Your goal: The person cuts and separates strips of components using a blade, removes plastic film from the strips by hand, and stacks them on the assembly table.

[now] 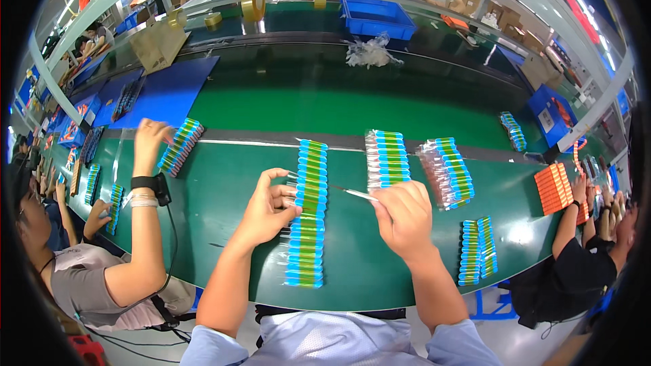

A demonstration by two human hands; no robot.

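A long strip of blue-and-green wrapped pieces (310,230), laid side by side with clear plastic ends on its left, lies in front of me on the green table. My left hand (270,209) is closed at the strip's left edge, thumb and fingers pinching there. On the other side, my right hand (405,219) grips a thin silver pointed tool (359,194); it may be tweezers. The tool's tip points left, close to the strip's right edge. Just beyond my right hand lies a similar strip (388,156), and a thicker stack (447,173) sits right of it.
Two more strips (477,251) lie at the near right. To my left, a co-worker's hand (152,139) touches another bundle (182,148). A green conveyor belt (291,95) runs beyond a dark rail, with crumpled clear plastic (371,52) and a blue bin (376,19) farther back. Orange packs (554,188) stand right.
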